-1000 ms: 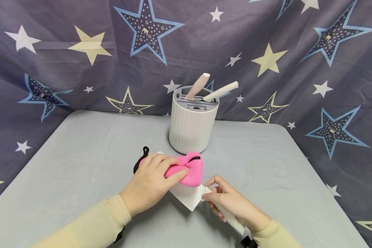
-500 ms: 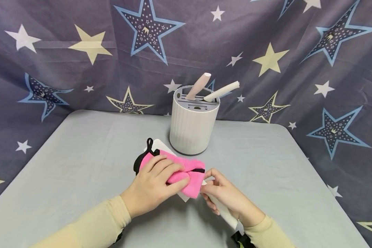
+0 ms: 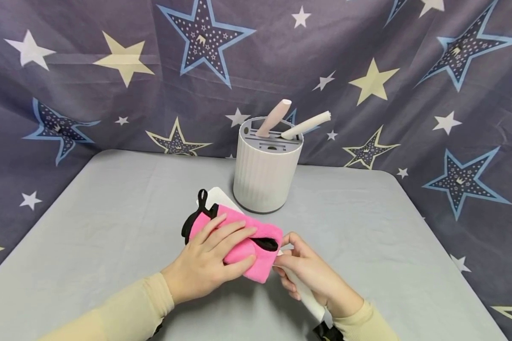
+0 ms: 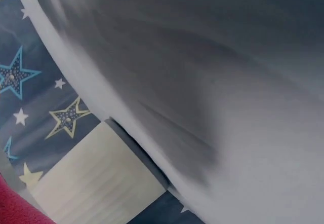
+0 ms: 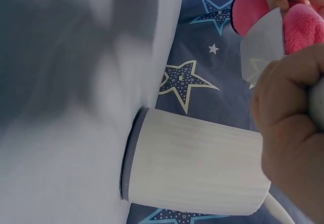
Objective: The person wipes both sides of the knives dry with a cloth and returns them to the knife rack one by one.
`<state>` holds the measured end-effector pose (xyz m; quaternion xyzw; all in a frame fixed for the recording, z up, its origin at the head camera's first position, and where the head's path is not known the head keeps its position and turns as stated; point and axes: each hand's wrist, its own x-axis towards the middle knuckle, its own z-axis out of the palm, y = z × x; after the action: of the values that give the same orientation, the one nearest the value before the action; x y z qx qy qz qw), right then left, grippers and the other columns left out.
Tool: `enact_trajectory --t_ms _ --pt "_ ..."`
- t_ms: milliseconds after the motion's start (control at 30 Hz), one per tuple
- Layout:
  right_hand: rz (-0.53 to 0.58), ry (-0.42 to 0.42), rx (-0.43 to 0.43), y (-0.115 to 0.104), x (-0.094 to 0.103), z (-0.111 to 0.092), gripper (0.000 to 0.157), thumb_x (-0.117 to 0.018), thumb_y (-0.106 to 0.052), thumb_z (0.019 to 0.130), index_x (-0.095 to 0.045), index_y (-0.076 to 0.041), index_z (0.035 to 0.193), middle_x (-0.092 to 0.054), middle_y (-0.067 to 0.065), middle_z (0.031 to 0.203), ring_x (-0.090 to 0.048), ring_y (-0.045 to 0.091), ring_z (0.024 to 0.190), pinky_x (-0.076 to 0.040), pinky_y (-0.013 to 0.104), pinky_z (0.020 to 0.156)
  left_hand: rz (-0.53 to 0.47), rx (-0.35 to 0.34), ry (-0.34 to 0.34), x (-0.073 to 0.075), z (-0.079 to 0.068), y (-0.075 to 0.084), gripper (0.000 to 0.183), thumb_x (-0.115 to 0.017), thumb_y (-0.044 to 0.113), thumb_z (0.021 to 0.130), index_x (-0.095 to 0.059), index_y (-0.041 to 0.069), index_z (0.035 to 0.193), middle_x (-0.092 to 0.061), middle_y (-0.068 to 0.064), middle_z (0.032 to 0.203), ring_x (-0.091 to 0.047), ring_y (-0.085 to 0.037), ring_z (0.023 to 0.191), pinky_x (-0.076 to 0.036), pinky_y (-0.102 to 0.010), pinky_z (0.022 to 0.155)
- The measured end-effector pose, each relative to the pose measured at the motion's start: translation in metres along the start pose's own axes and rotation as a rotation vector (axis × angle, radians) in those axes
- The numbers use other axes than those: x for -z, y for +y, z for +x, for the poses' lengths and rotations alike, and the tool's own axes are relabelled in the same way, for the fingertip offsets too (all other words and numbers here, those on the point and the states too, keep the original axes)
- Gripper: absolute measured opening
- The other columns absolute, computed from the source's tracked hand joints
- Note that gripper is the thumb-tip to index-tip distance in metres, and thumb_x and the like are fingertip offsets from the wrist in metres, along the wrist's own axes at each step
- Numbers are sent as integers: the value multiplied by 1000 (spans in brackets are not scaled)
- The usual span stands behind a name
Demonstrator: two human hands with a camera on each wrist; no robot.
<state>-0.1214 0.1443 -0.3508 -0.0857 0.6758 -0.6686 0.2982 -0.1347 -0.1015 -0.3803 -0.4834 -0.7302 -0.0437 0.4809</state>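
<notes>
In the head view, a pink plush cleaning cloth [image 3: 260, 265] with black trim and a hanging loop lies over the broad blade [image 3: 217, 195] of a white-handled cleaver. My left hand [image 3: 209, 263] holds the cloth from above, thumb on the near side and fingers spread across the pink. Around the cleaver's handle [image 3: 306, 296] my right hand [image 3: 320, 279] curls its fingers. The right wrist view shows the bare front of the blade [image 5: 263, 46], held off the table, with pink cloth [image 5: 304, 29] beside it. Most of the blade is hidden under the cloth.
A ribbed white knife block [image 3: 264, 177] stands just behind the hands. A pink knife handle [image 3: 274, 118] and a white knife handle [image 3: 307, 125] stick out of its top. Grey cloth covers the table [image 3: 123, 213]; a star-patterned curtain [image 3: 153, 104] hangs behind.
The cloth has slid along the blade toward the handle, baring the far end. My right hand has shifted slightly left and up, and my left fingers have straightened and spread.
</notes>
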Motion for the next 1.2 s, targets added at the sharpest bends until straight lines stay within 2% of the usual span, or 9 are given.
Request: enact_trajectory --t_ms 233,500,767,1200 --pt "7 -3 -2 1 -1 -4 25 -56 -10 94 -35 -10 107 -45 0 66 -37 9 44 -34 22 40 21 -41 -8 2 -3 0 29 -42 12 101 -67 24 108 -63 -14 131 -60 -29 121 -43 -53 102" --pt "12 -12 -9 2 -1 -6 25 -56 -11 95 -34 -10 106 -43 -1 66 -37 9 43 -34 22 41 18 -84 0 6 1 -5 29 -42 11 101 -66 24 109 -66 -13 128 -62 -28 117 -46 -49 100" --pt "13 -30 14 3 2 -7 27 -56 -10 95 -33 -8 107 -44 0 67 -35 8 44 -33 21 39 4 -80 -4 5 -1 -11 29 -43 11 100 -67 24 109 -66 -12 127 -63 -28 116 -46 -49 100" --pt "14 -27 -6 5 5 -8 29 -57 -10 94 -32 -6 110 -44 0 68 -35 7 43 -33 21 39 12 -50 3 9 0 -18 32 -43 6 98 -68 24 106 -67 -11 125 -64 -27 114 -47 -50 98"
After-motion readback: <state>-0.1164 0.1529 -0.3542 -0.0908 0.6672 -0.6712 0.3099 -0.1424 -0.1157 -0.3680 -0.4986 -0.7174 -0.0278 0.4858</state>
